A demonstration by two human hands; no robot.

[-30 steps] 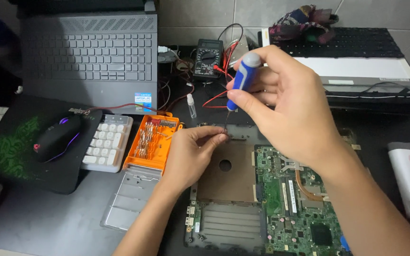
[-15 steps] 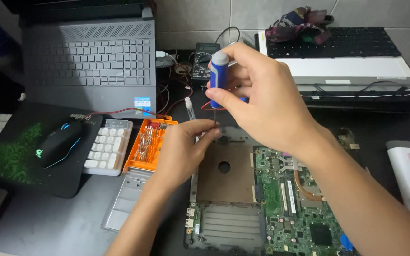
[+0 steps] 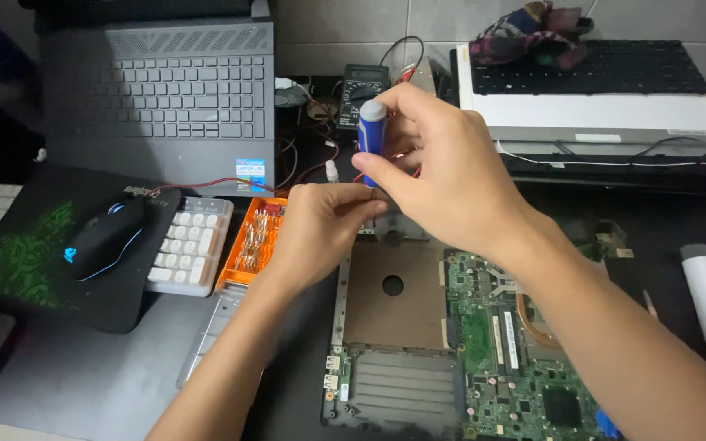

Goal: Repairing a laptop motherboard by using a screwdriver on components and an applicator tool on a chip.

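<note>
The right hand (image 3: pixel 443 175) grips a smooth blue-handled screwdriver (image 3: pixel 370 140) upright above the far edge of a green circuit board (image 3: pixel 525 343); the left hand (image 3: pixel 316 233) pinches its tip, just beside an orange bit case (image 3: pixel 253 241).

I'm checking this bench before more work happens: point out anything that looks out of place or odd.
A crumpled patterned cloth lies on the black keyboard at the back right. Loose red and black wires tangle between the grey laptop and the multimeter. The bare green circuit board shows no visible damage.
</note>
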